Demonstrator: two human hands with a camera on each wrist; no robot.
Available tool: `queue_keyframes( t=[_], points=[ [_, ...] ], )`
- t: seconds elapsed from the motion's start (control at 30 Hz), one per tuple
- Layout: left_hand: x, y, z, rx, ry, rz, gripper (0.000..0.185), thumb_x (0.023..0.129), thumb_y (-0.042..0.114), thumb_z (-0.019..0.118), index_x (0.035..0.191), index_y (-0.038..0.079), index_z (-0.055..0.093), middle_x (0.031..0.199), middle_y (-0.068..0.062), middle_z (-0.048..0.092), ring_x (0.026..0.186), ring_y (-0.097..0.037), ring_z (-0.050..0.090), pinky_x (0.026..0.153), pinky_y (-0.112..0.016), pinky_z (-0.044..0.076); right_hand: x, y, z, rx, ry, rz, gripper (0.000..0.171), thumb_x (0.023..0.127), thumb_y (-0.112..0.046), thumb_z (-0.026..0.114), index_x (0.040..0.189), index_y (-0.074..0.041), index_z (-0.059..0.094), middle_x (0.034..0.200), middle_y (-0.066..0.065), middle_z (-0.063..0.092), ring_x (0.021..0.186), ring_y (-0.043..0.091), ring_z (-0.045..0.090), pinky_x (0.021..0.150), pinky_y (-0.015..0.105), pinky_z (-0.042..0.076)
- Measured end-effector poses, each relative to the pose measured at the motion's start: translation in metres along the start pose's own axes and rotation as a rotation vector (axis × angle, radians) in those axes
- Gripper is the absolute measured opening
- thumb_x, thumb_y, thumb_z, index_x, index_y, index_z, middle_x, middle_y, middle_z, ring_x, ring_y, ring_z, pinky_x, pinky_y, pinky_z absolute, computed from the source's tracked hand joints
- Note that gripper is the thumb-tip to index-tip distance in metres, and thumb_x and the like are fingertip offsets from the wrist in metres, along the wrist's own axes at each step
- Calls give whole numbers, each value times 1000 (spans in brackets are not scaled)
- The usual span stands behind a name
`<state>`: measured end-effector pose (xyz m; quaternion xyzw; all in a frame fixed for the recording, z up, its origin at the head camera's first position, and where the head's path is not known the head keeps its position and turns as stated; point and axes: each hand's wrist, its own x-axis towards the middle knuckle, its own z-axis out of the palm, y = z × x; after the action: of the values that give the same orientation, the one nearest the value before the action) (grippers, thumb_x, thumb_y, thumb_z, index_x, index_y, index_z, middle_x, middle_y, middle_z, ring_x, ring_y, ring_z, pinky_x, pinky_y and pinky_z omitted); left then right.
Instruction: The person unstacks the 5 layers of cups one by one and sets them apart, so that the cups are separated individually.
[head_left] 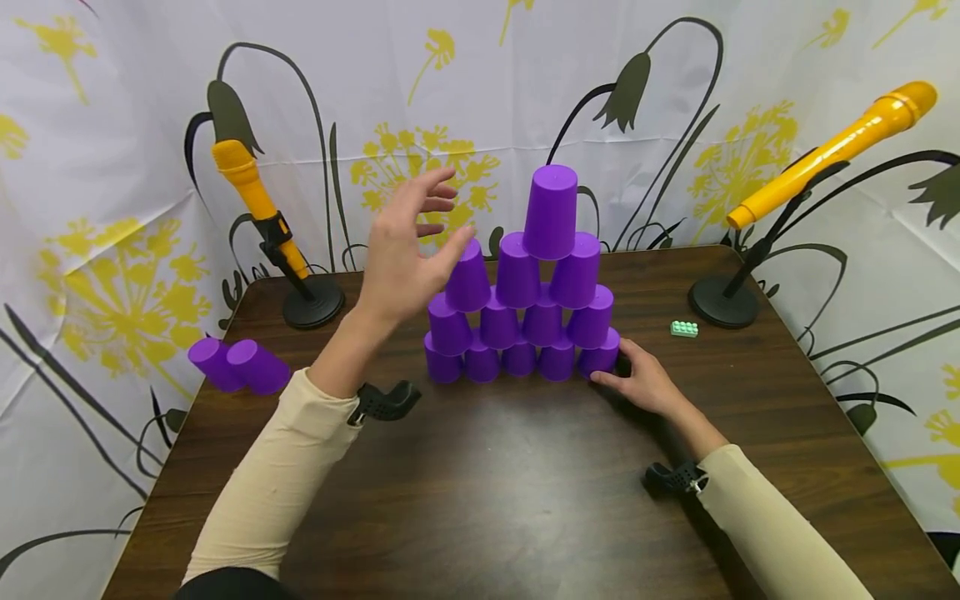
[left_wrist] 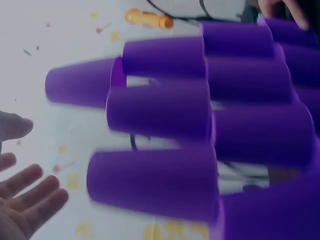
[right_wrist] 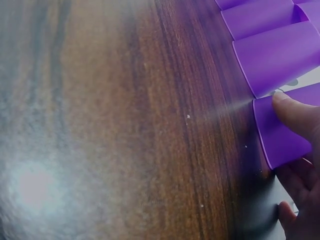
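- Beige sleeves [head_left: 277, 475] are worn on both arms, and a black strap [head_left: 386, 402] is fastened at the left wrist.
- Dark wood grain is shown on the counter [head_left: 487, 500], by which everything else on the set-up is carried; a soft glare is cast across its bare near part.
- By the right hand [head_left: 645, 379], the right-hand end cup [head_left: 600, 354] of the bottom row is grasped: the thumb is laid against one side of it, and the other fingers are placed at the opposite side.
- Beside the upper left of the stack, the left hand [head_left: 405, 250] is held up with its fingers released and partly spread; in the left wrist view it is seen apart from the cups.
- Purple cups [head_left: 519, 283] are stacked upside down near the counter's middle: five are set in the bottom row, four above, then three, and one on top, right of centre, bridging two below.
- Two spare cups [head_left: 257, 367] are placed side by side near the left edge.
- To the right of the stack, a pale green brick [head_left: 684, 329] is left lying.
- At the far corners, yellow microphones [head_left: 832, 158] are held tilted by black stands [head_left: 723, 302].
- Behind everything, a white cloth [head_left: 480, 62] printed with yellow and dark flowers is hung.
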<state>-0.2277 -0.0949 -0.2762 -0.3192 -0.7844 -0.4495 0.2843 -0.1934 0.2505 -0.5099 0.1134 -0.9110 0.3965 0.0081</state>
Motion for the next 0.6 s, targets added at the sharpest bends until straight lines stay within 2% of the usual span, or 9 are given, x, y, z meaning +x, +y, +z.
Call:
queue_keyframes(
  t=[0.1,0.23,0.43,0.6],
  points=[
    [11,6,16,-44,-86,-65,63,86,20,76,143,15,49,123,-2,61,110,-10,59,85,-27,53,0,0,0,1,-5,0,66,84,-30,79,138,-5,51,132,19,57,126,38,50,103,57,37],
    [22,9,35,-106,-143,-95,70,85,24,77,146,14,45,127,-2,59,112,-7,58,87,-25,51,0,0,1,-2,-1,-3,65,84,-30,79,137,-5,52,131,19,58,125,38,50,103,57,37],
    [30,13,56,-139,-193,-90,75,85,28,78,149,13,41,129,-4,59,112,-12,60,88,-27,51,-1,2,1,4,0,-4,65,84,-30,79,137,-6,52,131,19,58,125,38,50,103,57,37],
    [32,15,63,-141,-226,-80,77,84,28,79,149,13,39,128,-7,60,106,-15,63,88,-32,53,-2,1,1,10,5,-6,65,84,-30,80,137,-6,52,131,19,58,125,38,50,103,56,37]
  ],
)
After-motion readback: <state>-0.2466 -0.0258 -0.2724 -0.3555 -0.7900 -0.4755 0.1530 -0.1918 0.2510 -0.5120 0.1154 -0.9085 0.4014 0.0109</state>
